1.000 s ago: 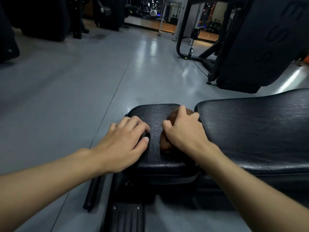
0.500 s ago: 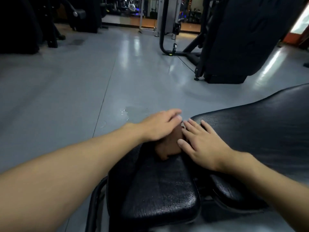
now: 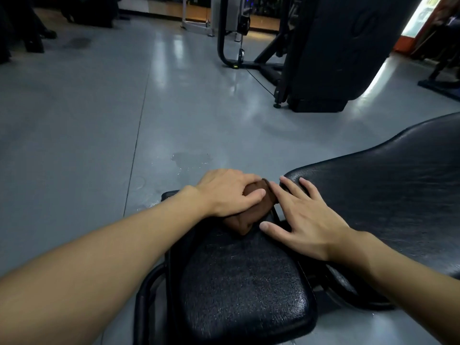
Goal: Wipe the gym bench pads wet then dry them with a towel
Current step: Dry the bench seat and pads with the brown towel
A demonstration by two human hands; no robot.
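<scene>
A glossy grey floor (image 3: 99, 108) fills the room, crossed by a thin straight seam (image 3: 139, 125) and streaked with pale light reflections (image 3: 161, 58). A small wet patch (image 3: 190, 158) lies on it. A tall black machine (image 3: 336, 46) stands at the right, a metal frame (image 3: 199, 23) behind it, wooden flooring (image 3: 263, 23) beyond, and a bright lit panel (image 3: 420, 13) in the far corner

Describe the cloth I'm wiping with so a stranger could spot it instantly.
Start at the black bench in the foreground. On the far end of its small seat pad, under the left hand, sits a bunched cloth. It is the only brown thing among black padding.
</scene>
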